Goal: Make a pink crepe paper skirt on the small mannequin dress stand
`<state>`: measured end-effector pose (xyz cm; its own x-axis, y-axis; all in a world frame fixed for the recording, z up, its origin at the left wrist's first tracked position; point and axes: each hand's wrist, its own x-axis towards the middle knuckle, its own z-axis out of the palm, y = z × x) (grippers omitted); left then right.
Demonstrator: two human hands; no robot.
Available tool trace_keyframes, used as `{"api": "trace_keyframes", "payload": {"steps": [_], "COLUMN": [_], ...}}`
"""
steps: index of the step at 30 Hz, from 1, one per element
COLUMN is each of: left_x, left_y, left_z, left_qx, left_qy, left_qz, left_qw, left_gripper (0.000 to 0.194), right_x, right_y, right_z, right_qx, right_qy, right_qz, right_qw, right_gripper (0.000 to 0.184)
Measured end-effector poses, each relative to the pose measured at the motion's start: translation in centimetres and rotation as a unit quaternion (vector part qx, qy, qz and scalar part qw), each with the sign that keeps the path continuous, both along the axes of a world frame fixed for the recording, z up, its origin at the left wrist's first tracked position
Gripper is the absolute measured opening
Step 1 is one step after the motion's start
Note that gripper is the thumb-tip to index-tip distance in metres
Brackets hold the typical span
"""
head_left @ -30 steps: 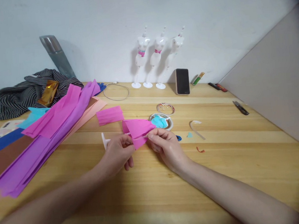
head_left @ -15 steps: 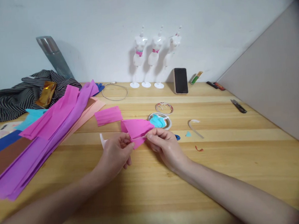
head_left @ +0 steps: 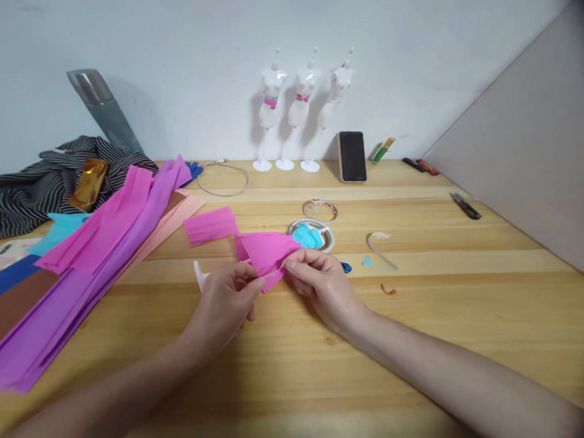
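A folded piece of pink crepe paper (head_left: 267, 247) spreads out between my hands above the wooden table. My left hand (head_left: 230, 297) is closed, thumb and fingers pinching the paper's near left edge. On the other side my right hand (head_left: 321, 280) is also closed, pinching the near right edge between thumb and forefinger. A thin pale strip (head_left: 274, 273) runs across the paper from one set of fingertips to the other; I cannot tell whether it is tape. Part of the paper is hidden behind my fingers. A white curled strip (head_left: 199, 273) sticks up beside my left hand.
Behind lies a flat pink paper piece (head_left: 211, 226) and a tape roll (head_left: 330, 237) with blue paper inside. Crepe sheets (head_left: 101, 279) cover the left. Three white mannequins (head_left: 307, 104), a phone (head_left: 352, 157) and a bottle (head_left: 104, 112) stand by the wall. A cutter (head_left: 466, 205) lies right.
My left thumb and fingertips have shifted slightly along the near edge of the pink crepe paper, and the pale strip slants a little more. My right hand has barely moved.
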<state>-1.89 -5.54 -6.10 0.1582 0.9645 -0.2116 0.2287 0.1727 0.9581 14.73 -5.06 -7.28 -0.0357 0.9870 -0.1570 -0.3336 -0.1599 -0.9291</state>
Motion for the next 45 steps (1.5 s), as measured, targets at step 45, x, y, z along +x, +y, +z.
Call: {"api": "trace_keyframes", "payload": {"steps": [45], "left_x": [0.65], "left_y": [0.29], "left_z": [0.56], "left_qx": [-0.046], "left_qy": [-0.009], "left_qz": [0.025], "left_qw": [0.999], "left_gripper": [0.015], "right_x": [0.25], "right_y": [0.52], "right_z": [-0.1], "right_qx": [0.004], "right_qy": [-0.005], "right_qz": [-0.034], "right_qw": [0.999], "right_gripper": [0.026]}}
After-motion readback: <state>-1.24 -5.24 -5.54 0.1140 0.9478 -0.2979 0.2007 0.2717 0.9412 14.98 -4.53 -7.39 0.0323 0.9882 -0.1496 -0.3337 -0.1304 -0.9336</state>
